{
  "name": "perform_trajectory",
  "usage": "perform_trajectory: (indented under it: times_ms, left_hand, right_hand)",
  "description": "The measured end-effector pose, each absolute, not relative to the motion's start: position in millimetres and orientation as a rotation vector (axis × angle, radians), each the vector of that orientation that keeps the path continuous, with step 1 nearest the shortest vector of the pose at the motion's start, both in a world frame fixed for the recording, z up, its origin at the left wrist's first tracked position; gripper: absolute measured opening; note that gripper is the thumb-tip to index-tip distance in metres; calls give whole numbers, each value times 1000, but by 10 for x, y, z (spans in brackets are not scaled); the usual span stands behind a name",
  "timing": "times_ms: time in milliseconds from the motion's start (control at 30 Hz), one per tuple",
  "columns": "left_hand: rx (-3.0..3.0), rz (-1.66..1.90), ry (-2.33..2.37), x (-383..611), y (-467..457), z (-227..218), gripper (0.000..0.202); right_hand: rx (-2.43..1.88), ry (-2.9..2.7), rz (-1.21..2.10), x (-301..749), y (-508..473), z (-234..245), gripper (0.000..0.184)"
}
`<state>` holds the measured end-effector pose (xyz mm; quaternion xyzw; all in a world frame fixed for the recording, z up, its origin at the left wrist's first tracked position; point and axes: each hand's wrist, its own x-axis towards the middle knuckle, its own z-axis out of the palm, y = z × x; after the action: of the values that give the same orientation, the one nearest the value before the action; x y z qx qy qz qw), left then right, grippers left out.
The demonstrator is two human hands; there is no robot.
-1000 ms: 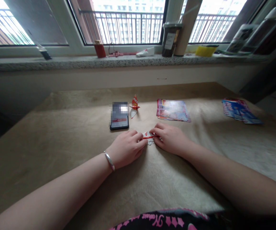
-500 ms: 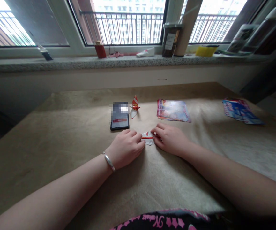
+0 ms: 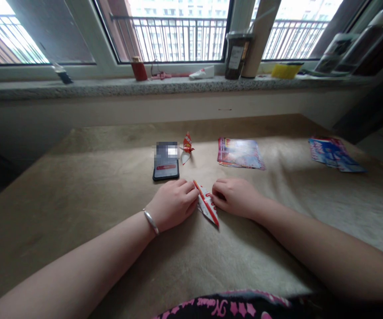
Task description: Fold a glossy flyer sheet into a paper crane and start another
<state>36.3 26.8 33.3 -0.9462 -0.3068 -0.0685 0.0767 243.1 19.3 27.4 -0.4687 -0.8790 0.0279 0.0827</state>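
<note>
A small piece of folded paper (image 3: 207,204), white with red stripes along its folds, lies slantwise on the table between my hands. Closed on its left side is my left hand (image 3: 175,201), with a silver bangle at the wrist. My right hand (image 3: 236,197) has curled fingers, thumb and forefinger pinching the paper's right edge; the exact contact is partly hidden. Beyond my left hand lies a phone (image 3: 166,173), its screen partly blurred out. Beside the phone stands a red-and-white folded paper crane (image 3: 187,146).
A stack of colourful printed sheets (image 3: 241,153) lies beyond my right hand. More blue and red sheets (image 3: 332,153) are fanned out at the far right of the table (image 3: 94,186). Behind it, the stone windowsill (image 3: 111,88) holds a dark jar (image 3: 236,57) and a red container (image 3: 139,70).
The folded paper has turned from lying crosswise to a slant, its red-striped point now towards me. My right hand has drawn slightly back to the paper's edge.
</note>
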Motion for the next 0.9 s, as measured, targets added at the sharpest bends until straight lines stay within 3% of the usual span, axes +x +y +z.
perform_trajectory:
  times_ms: [400, 900]
  left_hand:
    - [-2944, -368, -970, 350, 297, 306, 24]
    - [-2982, -426, -946, 356, 295, 304, 21]
  right_hand:
    - [-1142, -2715, 197, 2415, 174, 271, 15]
    - [-1128, -2677, 237, 2426, 200, 218, 14]
